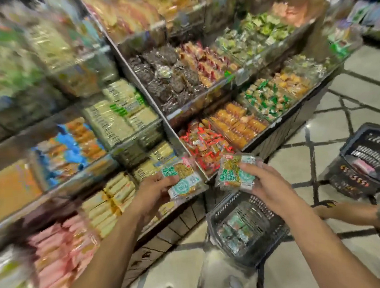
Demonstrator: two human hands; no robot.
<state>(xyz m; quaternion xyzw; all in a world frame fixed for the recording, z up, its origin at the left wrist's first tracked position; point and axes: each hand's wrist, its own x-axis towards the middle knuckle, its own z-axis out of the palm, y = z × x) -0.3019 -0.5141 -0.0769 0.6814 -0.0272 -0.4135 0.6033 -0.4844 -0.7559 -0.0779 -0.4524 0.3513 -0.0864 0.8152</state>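
Head view: the left hand (152, 189) grips one packet (183, 179), fingers curled under it and thumb on its near edge. The right hand (266, 185) grips a second packet (233, 172), thumb on top; its other fingers are hidden. The two packets lie just beside each other, in front of the shelf's (186, 151) corner and above a grey basket (259, 204) holding more packets. A second basket (366, 149) stands to the right, with open floor (300, 157) between them. Another person's hand (328, 211) reaches in near the right forearm.
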